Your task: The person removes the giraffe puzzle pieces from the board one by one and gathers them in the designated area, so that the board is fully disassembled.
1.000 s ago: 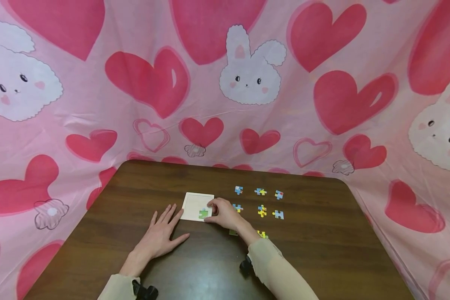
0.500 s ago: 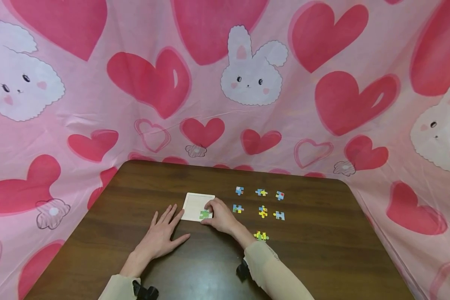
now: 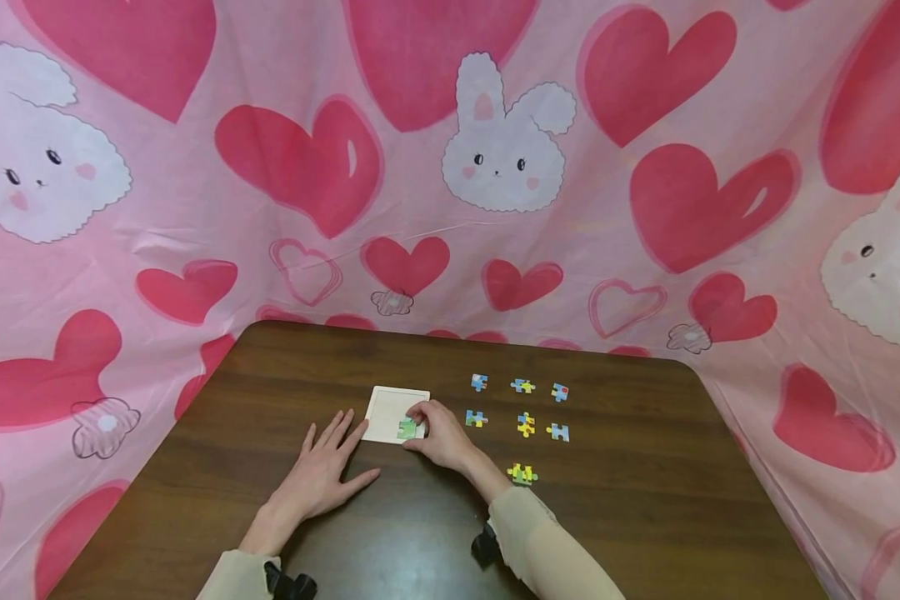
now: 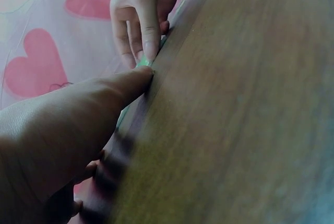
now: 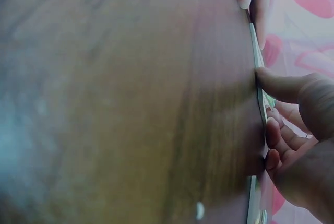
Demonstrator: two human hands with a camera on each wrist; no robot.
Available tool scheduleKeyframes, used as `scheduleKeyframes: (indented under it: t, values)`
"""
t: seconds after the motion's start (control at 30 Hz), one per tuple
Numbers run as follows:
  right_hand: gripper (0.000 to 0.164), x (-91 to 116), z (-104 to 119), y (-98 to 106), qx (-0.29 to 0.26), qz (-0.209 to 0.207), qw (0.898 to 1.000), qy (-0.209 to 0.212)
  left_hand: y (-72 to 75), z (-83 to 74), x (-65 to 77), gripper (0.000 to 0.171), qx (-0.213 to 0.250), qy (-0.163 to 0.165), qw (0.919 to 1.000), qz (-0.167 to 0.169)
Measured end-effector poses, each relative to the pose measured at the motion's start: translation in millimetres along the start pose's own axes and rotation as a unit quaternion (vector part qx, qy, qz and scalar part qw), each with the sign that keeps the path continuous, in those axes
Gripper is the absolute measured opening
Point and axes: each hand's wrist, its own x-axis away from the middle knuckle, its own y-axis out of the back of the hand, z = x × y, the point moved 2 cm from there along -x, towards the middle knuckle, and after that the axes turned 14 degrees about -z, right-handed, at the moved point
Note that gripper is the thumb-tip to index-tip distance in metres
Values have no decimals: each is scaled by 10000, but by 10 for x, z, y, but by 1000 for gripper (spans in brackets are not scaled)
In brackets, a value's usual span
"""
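A square pale tray (image 3: 384, 404) with a raised rim lies flat on the table. In its near right corner is a green puzzle piece (image 3: 407, 428). My right hand (image 3: 442, 435) bends over that corner, thumb at the near rim and fingertips at the piece's far side, pinching it; the fingers partly cover it. Green also shows between the right fingertips (image 4: 150, 51) in the left wrist view. My left hand (image 3: 317, 473) lies spread with straight fingers on the table, index fingertip touching the tray's left edge.
Several loose puzzle pieces lie in rows right of the tray, including a blue-and-yellow one (image 3: 522, 386), a yellow one (image 3: 522, 474) and a blue one (image 3: 558, 432). The brown wooden table (image 3: 645, 500) meets a pink heart-patterned cloth (image 3: 412, 333) behind.
My right hand has shifted slightly left, farther over the green puzzle piece. The wrist now covers the spot where another piece showed on the table. My left hand stays in place.
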Motion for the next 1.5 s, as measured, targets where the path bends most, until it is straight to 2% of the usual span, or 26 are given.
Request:
scheduleKeyframes:
  t: [0.1,0.23,0.43,0.6,0.83,0.93,1.07,1.23,1.33,1.5]
  values:
    - [38,4,27,6,-110,50,9993,-368,2,-7,1,89,28,10,10000,12]
    - [36,10,14,-16,-200,10,9983,-542,0,-13,4,90,54,12,10000,25]
    - [41,15,53,-19,-42,-82,9978,-650,-2,-13,7,89,79,41,10000,17]
    - [38,21,78,-37,174,-286,9968,-730,-3,-11,-1,89,95,49,9999,58]
    - [31,23,46,-47,-18,-252,9977,-631,3,-7,-6,89,67,55,10000,47]
    - [38,29,70,-43,103,-271,9971,-698,6,-9,-6,89,62,54,9999,71]
    - [48,48,108,-54,541,-362,9937,-910,8,-11,-3,90,67,81,9999,124]
    - [45,61,124,-84,917,-570,9889,-1025,3,-12,-2,90,64,85,9999,135]
    - [38,61,120,-79,756,-577,9899,-1051,0,-10,-1,90,82,86,9998,138]
    - [32,52,114,-27,333,-291,9946,-942,3,-1,0,90,116,84,9999,94]
